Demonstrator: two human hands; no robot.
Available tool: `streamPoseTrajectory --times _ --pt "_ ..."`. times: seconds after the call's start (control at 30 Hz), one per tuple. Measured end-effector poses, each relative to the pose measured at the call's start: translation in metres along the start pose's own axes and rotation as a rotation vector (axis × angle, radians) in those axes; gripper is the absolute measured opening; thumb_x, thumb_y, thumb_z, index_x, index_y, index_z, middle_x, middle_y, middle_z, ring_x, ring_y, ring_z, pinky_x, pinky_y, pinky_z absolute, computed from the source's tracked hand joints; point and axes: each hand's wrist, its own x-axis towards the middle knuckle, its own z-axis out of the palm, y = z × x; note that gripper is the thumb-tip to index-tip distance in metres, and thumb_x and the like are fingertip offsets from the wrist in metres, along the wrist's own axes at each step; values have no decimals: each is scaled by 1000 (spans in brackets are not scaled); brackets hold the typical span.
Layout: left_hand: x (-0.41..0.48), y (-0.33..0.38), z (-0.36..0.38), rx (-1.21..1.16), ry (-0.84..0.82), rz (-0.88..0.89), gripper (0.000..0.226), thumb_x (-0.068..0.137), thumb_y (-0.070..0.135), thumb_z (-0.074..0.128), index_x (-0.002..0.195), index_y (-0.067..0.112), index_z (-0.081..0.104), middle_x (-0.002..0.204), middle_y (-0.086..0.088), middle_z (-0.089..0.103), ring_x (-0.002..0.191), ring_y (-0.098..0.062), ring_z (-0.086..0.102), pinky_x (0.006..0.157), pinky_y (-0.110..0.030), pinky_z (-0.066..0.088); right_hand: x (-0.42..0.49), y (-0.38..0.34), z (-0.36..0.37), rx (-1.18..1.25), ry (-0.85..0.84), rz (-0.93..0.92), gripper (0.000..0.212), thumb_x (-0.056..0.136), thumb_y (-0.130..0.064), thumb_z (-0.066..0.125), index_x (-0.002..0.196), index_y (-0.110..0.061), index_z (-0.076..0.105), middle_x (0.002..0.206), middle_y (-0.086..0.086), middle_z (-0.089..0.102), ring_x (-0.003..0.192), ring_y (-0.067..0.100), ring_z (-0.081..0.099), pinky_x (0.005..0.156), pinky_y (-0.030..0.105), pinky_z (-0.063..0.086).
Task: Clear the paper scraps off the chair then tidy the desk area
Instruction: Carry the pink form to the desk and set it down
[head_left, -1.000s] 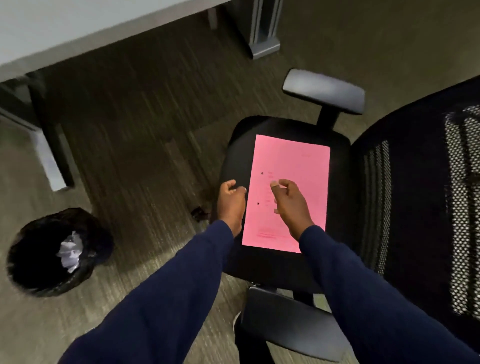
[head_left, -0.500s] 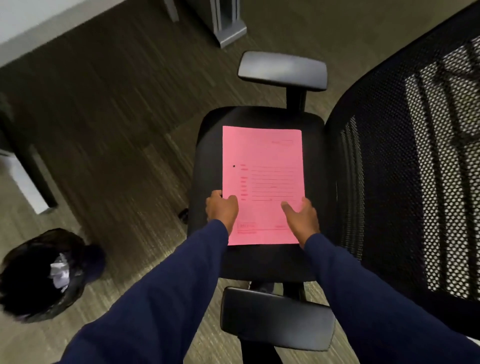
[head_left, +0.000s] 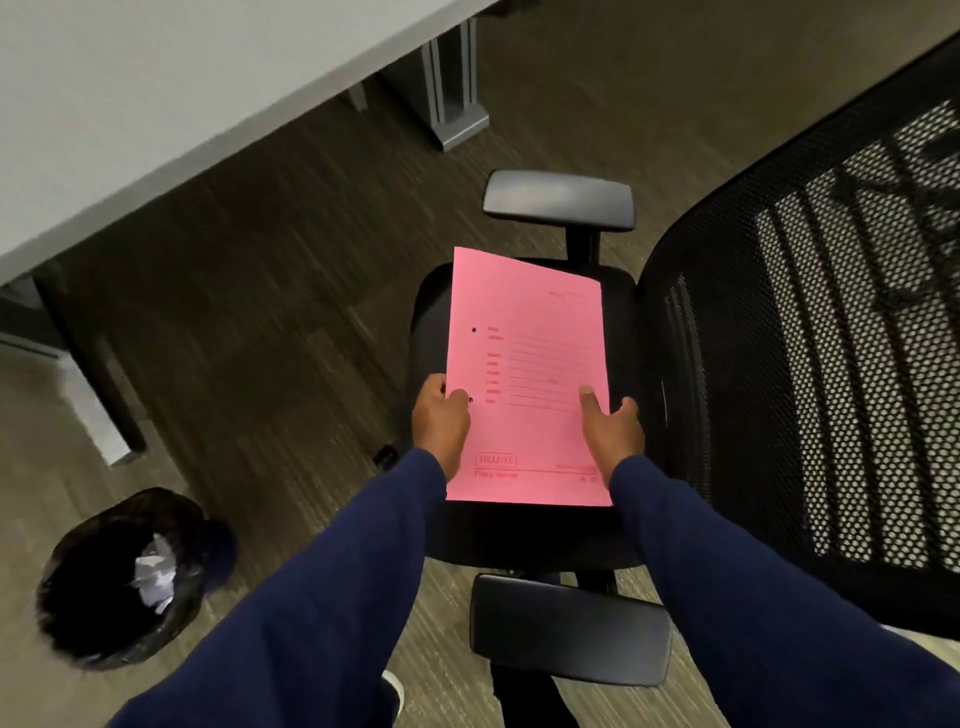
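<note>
Grips pink file folder over the chair seat with left hand and right hand, fingers curled round its edges. Could sag open, spilling contents onto seat.

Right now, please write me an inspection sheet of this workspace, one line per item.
Surface: black chair seat, no scraps seen on it.
Job's things: pink folder, held over the seat.
Clutter: crumpled white paper inside the black bin.
Grippers: left hand grips the folder's left edge; right hand holds its right edge, thumb on top.
Cables: nothing seen.
Surroundings: grey desk, mesh backrest, dark floor.
</note>
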Motion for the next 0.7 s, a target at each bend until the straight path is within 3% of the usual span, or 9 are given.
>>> streamPoseTrajectory --times 0.1,0.17,0.2,0.27,0.43,0.6,0.7 --pt "-11 20 -26 -24 21 40 12 95 18 45 92 24 55 94 -3 71 77 -25 71 55 -30 53 -19 -20 -4 8 -1 -18 65 91 -63 54 131 -13 54 116 9 65 96 29 64 77 34 52" --pt "-22 34 -44 -37 19 66 12 94 17 45 92 23 55 94 -4 72 78 -27 71 58 -32 54 -38 -33 -6 39 -9 -45 55 90 -62 56 116 -14 63 95 3 67 77 21 64 61 28 49" --pt "-26 39 -49 -36 17 76 12 93 17 45 92 23 55 93 -3 72 78 -26 71 57 -32 55 -44 -37 -6 54 -5 -52 52 90 -61 58 113 -15 64 94 2 68 76 21 65 59 28 50" --pt "-37 52 -63 -31 17 107 13 93 18 46 92 26 56 91 -1 72 75 -22 71 52 -28 53 -60 -48 -6 103 12 -55 47 88 -56 63 112 -15 64 98 5 69 83 26 67 70 36 57" --pt "-67 85 -114 -43 41 158 10 94 21 45 94 24 55 92 -2 72 74 -24 72 57 -32 55 -115 -83 -3 174 31 -121 42 89 -50 66 109 -14 58 100 6 66 88 29 65 79 43 57" --pt "-95 112 -185 -73 88 194 11 95 24 45 99 24 55 96 -5 71 81 -30 72 75 -49 62 -182 -129 11 203 26 -243 36 90 -49 67 103 -17 54 96 3 64 77 18 61 68 33 49" --pt "-108 118 -225 -88 135 217 10 96 25 44 97 25 55 97 -5 70 81 -28 72 71 -46 62 -218 -150 27 200 8 -288 35 90 -49 67 103 -19 54 94 1 64 76 16 61 64 32 49"
